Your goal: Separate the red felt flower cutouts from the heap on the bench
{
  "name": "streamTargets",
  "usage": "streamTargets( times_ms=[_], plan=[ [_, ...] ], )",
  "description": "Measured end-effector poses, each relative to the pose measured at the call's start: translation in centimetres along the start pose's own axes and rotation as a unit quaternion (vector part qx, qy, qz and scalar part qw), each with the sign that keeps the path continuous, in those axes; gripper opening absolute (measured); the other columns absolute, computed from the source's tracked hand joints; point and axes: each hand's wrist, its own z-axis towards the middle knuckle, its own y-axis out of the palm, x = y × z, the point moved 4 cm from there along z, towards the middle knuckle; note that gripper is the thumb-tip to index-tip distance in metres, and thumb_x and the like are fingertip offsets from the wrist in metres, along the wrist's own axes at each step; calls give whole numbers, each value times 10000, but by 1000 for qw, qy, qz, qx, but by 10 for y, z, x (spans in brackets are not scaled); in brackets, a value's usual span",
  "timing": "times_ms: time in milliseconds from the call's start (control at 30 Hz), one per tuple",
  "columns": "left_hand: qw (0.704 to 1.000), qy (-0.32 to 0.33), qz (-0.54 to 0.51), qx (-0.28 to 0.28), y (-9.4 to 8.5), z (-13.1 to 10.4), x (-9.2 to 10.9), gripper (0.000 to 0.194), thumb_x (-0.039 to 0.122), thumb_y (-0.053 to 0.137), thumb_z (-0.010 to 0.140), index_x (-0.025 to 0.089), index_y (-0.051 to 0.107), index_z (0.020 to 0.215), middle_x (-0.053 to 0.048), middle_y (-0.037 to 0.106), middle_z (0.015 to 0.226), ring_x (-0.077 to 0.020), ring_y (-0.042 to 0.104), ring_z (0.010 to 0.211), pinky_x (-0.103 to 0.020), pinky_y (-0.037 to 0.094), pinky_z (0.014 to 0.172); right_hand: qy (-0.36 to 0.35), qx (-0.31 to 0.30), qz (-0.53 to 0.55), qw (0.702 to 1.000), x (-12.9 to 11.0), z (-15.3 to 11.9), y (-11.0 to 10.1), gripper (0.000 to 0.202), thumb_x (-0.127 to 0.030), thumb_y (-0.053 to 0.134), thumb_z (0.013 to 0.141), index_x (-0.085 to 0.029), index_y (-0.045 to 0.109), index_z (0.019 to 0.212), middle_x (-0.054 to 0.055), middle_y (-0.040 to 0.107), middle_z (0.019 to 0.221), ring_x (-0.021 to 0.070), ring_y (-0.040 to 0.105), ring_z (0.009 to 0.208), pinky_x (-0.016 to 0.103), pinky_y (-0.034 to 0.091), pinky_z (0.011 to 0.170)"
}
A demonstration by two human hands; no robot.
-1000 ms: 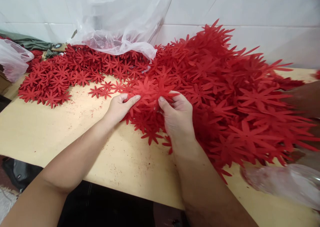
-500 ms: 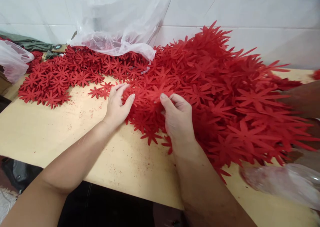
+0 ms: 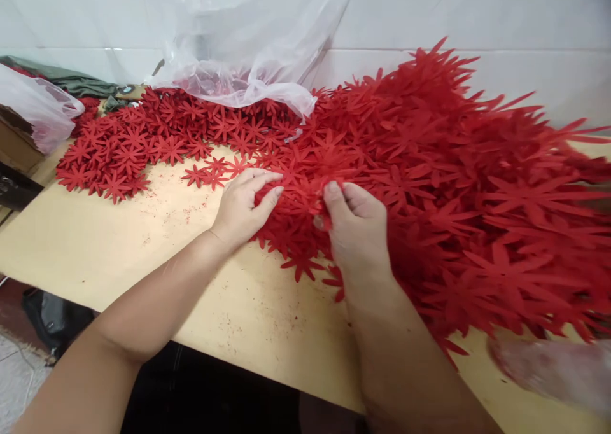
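Some red petals (image 3: 312,196) are pinched in my right hand (image 3: 358,223); separating seems the step, needing my spread left hand (image 3: 244,203) to grip.

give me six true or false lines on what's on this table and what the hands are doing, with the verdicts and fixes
1. The bigger heap of red flower-shaped pieces lies on the right of the tabletop. True.
2. The right hand pinches red material between thumb and fingers. True.
3. The left hand is clenched in a fist. False: its thumb and fingertips stand apart.
4. A plastic sheet hangs in front of the tiled wall. True.
5. That plastic sheet is solid black. False: it is whitish and see-through.
6. The tabletop is dark green. False: it is pale yellowish.
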Motion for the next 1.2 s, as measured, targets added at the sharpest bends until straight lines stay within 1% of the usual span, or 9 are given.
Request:
streamTargets(
  times_ms=[100, 167, 300, 467, 700, 867, 1000, 1100, 1200],
  plan=[
    [991, -66, 108, 32, -22, 10, -26, 238, 225, 524, 835, 193, 673, 1017, -76, 634, 1109, -190, 571, 1080, -372, 412, 1005, -53, 61, -67, 994, -1, 3, -9, 337, -388, 517, 834, -190, 400, 588, -63, 346, 537, 58, 312, 484, 234, 286, 474],
    [970, -142, 192, 52, -43, 14, -50, 311, 238, 551, 814, 184, 648, 1104, -99, 596, 1199, -218, 537, 1144, -382, 380, 1039, -107, 101, -130, 981, -1, 6, -13, 287, -389, 530, 811, -165, 511, 632, -14, 459, 631, 93, 438, 584, 270, 400, 588],
    [917, -260, 303, 15, -69, 12, -85, 489, 407, 588, 784, 177, 578, 1216, -132, 507, 1341, -285, 445, 1259, -438, 329, 1074, -211, 157, -274, 925, 4, 9, -16, 344, -372, 619, 709, -151, 708, 956, 124, 561, 1082, 244, 518, 1053, 446, 389, 977],
    [896, -253, 358, -76, -67, 10, -86, 420, 415, 567, 791, 208, 627, 1152, -105, 595, 1239, -286, 499, 1181, -440, 346, 1031, -288, 168, -327, 884, 8, 7, -14, 373, -357, 581, 737, -167, 702, 1035, 134, 529, 1186, 276, 462, 1118, 490, 362, 1005],
    [909, -251, 332, 26, -81, 13, -92, 510, 489, 584, 758, 201, 626, 1177, -119, 637, 1100, -277, 547, 1085, -387, 389, 957, -261, 145, -318, 900, -4, 2, -10, 275, -310, 553, 758, -166, 719, 923, 144, 598, 1053, 280, 533, 1030, 487, 356, 965],
    [932, -277, 194, 130, -98, 13, -110, 482, 564, 451, 812, 155, 681, 924, -108, 670, 910, -243, 596, 923, -347, 422, 848, -228, 128, -273, 926, -7, 0, -9, 194, -270, 548, 773, -165, 692, 847, 150, 605, 991, 271, 549, 1016, 476, 370, 949],
    [907, -357, -17, 221, -99, 15, -118, 409, 486, 378, 863, 156, 616, 818, -61, 665, 787, -174, 612, 766, -281, 441, 705, -240, 115, -253, 930, -5, 0, -5, 175, -268, 531, 776, -165, 670, 803, 121, 610, 916, 248, 567, 962, 476, 385, 938],
    [886, -382, -177, 194, -71, 17, -98, 333, 422, 362, 876, 182, 578, 797, -40, 670, 776, -141, 612, 699, -267, 453, 657, -249, 97, -256, 929, -7, -4, 0, 163, -276, 521, 801, -187, 655, 828, 94, 606, 919, 233, 564, 960, 477, 396, 936],
    [856, -410, -304, 83, -25, 8, -58, 325, 422, 369, 873, 202, 555, 722, -26, 666, 723, -138, 610, 662, -285, 467, 663, -276, 69, -241, 928, -12, -12, 7, 221, -327, 515, 828, -186, 648, 934, 109, 593, 994, 239, 549, 1014, 474, 415, 935]
  ],
)
